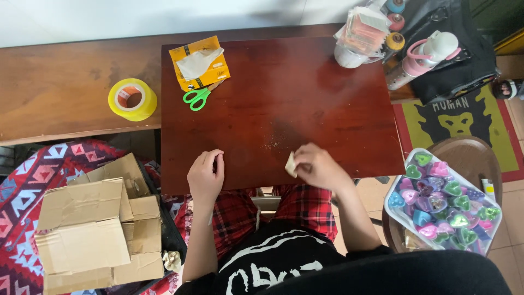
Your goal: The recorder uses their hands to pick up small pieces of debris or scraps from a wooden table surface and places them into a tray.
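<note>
Dark red-brown wooden tabletop (305,98) seen at frame centre. Small pale cream paper-like piece (291,164) pinched by right hand (319,168) fingers at lower centre edge; judged light, thin, crushable, best held by edges. Left hand (206,176) loosely curled, nothing visibly held.

Overhead view, soft even daylight; a pale sheen lies on the dark red table (305,98) toward the far right, w/ no hard glare. Shadows faint, short, close under objects, e.g. the tape roll (132,99). Focus sharp at centre; slight wide-angle bending at edges.
</note>
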